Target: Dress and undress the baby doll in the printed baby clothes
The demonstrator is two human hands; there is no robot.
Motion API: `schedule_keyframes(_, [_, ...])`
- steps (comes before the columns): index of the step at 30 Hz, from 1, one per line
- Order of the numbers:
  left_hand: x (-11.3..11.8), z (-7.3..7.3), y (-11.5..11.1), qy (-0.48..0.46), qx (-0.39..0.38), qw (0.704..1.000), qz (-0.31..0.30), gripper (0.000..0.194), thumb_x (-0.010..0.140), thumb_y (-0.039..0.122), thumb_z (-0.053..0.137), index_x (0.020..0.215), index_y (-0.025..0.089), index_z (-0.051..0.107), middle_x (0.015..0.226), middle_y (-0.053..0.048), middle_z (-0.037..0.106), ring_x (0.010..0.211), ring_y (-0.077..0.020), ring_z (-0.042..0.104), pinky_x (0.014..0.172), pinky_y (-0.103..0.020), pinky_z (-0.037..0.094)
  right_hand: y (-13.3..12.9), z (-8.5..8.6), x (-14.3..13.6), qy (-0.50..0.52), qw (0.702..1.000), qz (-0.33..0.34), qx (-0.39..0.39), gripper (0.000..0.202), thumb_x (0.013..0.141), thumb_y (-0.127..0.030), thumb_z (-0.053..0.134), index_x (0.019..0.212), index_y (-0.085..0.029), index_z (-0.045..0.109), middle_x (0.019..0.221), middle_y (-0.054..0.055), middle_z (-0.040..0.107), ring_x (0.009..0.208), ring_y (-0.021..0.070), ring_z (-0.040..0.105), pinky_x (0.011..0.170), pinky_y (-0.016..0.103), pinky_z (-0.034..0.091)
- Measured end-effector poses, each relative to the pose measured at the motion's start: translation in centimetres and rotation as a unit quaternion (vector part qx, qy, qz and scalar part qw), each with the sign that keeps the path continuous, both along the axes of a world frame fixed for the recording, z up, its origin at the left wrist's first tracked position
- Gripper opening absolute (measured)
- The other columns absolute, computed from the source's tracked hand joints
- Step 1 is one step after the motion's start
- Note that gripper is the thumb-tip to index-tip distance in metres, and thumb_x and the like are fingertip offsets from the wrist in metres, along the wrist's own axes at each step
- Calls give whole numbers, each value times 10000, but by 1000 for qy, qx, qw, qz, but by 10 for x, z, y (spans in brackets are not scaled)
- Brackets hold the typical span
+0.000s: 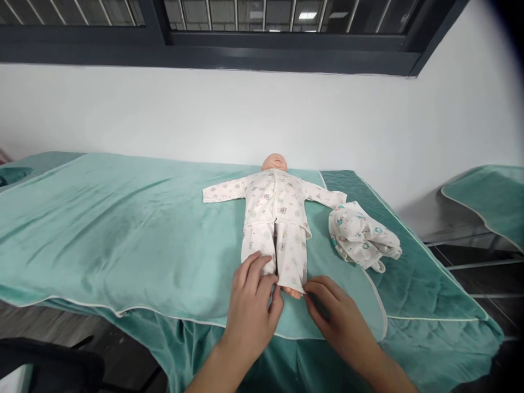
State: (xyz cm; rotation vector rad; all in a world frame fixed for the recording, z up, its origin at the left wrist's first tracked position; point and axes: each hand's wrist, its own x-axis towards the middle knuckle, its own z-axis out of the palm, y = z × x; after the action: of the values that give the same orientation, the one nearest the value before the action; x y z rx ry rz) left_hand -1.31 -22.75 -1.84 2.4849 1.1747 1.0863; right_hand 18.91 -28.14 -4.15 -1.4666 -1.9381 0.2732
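A baby doll (pixel 274 161) lies on its back, dressed in a white printed top (pixel 275 196) with both sleeves spread sideways. White printed trousers (pixel 291 254) cover its legs, and toes show below the cuff on the right. My left hand (pixel 254 297) is at the lower end of the left trouser leg, its thumb and forefinger near the inner edge of the right cuff. My right hand (pixel 338 314) pinches the outer corner of the right cuff between thumb and forefinger. The doll's other foot is hidden behind my left hand.
A crumpled white printed cloth (pixel 362 234) lies right of the doll. Light green blanket (pixel 123 234) covers the bed, over a darker quilted cover (pixel 434 316). Behind stands a white wall under a barred window. A black chair (pixel 49 363) is at lower left, another green-covered surface (pixel 491 196) at far right.
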Motion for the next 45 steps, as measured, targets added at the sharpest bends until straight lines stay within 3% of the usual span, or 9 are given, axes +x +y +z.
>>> schedule_keyframes(5, [-22,3,19,-50,31,998,7,221,884,109,533,1063,217,602,1328,-92,538,1316,-269,436,1076,-476,411,11,13,19,-21,1000,13,2,147,932,-244,559,1077,-250,583,1045,73,629,949,219,619,796,359,520])
schedule_keyframes(9, [-35,12,74,-120,-1,990,75,167,924,195,514,1056,230,610,1248,-74,587,1215,-230,520,1043,-446,433,49,37,27,36,998,-39,30,105,952,-289,519,996,-241,600,975,67,644,886,208,621,761,343,514])
schedule_keyframes(12, [-27,25,128,-163,-38,982,88,179,927,253,511,1071,225,614,1184,-67,620,1155,-213,560,1008,-414,457,102,55,26,116,989,-79,39,142,943,-330,513,967,-231,613,926,47,653,854,194,612,761,335,500])
schedule_keyframes(16, [8,48,203,-210,-75,973,56,206,906,271,521,1063,205,636,1131,-61,654,1078,-191,601,909,-343,498,195,75,22,240,959,-140,56,152,868,-335,577,939,-215,639,922,29,660,870,179,612,746,298,479])
schedule_keyframes(19, [41,64,253,-212,-117,970,32,212,883,271,547,1034,184,668,1070,-57,696,990,-178,635,860,-310,493,262,87,22,265,953,-135,58,155,833,-315,572,903,-206,657,832,8,653,772,156,588,709,279,449])
schedule_keyframes(22, [67,69,287,-213,-155,964,38,197,879,277,548,959,175,696,941,-46,727,851,-169,648,821,-306,487,306,90,20,246,956,-153,54,174,830,-321,532,892,-207,649,679,-26,589,607,138,505,610,274,387])
schedule_keyframes(30, [86,49,297,-166,-158,973,39,213,894,278,526,884,215,728,927,-33,721,835,-180,640,812,-314,480,321,68,15,254,955,-152,-9,132,823,-330,537,828,-231,623,732,-15,644,651,150,530,626,277,390])
schedule_keyframes(38, [85,52,297,-165,-183,969,30,257,917,341,513,938,225,741,957,-34,719,882,-187,647,832,-321,479,327,64,19,286,946,-152,-18,141,799,-340,563,804,-216,631,710,-10,641,651,154,529,630,282,400])
schedule_keyframes(45, [85,51,296,-164,-209,963,45,208,863,307,570,960,208,725,935,-42,709,826,-178,633,797,-317,480,324,67,29,285,952,-96,-50,165,789,-359,574,782,-211,647,717,-21,622,656,140,504,633,275,387])
